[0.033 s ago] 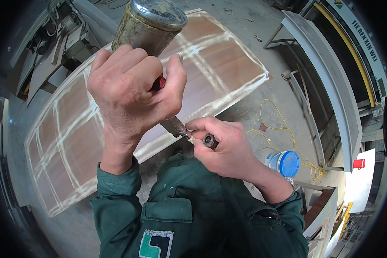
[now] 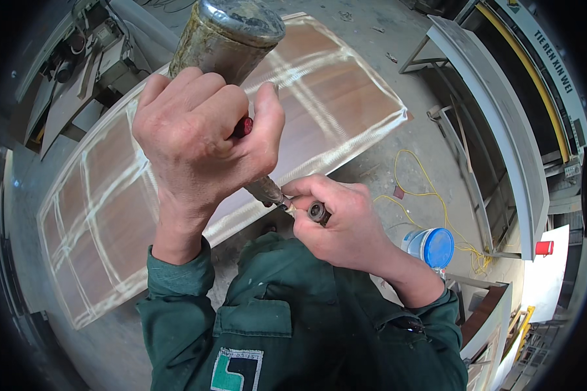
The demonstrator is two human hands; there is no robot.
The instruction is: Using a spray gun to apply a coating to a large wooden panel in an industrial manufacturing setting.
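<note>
Light's decent here: soft and fairly even, can't pin down the source. Left hand (image 2: 199, 127) and right hand (image 2: 346, 221) look sharp, even the fitting (image 2: 317, 212) in the right one. Worst glare is on the tool (image 2: 231, 42), just past the left hand; the panel (image 2: 117, 208) behind only gets a soft sheen. Shadow pools between and below the hands. Fisheye badly bends the table (image 2: 525, 163) far right of them, and the corners go black.
</note>
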